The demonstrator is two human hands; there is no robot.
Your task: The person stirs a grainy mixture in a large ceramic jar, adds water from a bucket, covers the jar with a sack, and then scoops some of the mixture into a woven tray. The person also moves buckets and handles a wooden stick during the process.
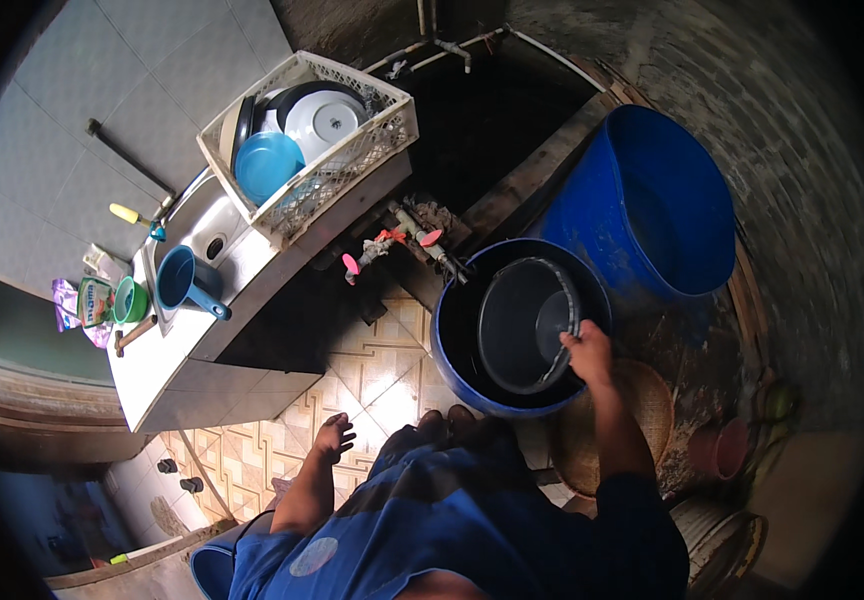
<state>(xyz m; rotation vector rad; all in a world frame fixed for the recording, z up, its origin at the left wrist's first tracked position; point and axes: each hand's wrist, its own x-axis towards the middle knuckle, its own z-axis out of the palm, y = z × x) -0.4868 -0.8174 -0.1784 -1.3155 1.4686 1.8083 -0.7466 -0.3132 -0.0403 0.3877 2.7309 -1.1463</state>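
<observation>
A large blue barrel (450,367) stands in front of me with a dark grey bucket (517,325) inside its mouth. My right hand (588,350) grips the bucket's rim or handle on the right side. Below and left of the barrel, my left hand (336,433) hangs over the tiled floor with fingers apart and nothing in it. Pipes with pink-handled taps (392,245) reach toward the barrel's upper left edge.
A taller blue barrel (667,200) stands behind, before a block wall. Left is a sink counter (147,370) with a white crate (227,150) of dishes and a blue dipper (182,280). A woven tray (642,400) and pink pail (719,447) lie right; a dark basin lies beyond the taps.
</observation>
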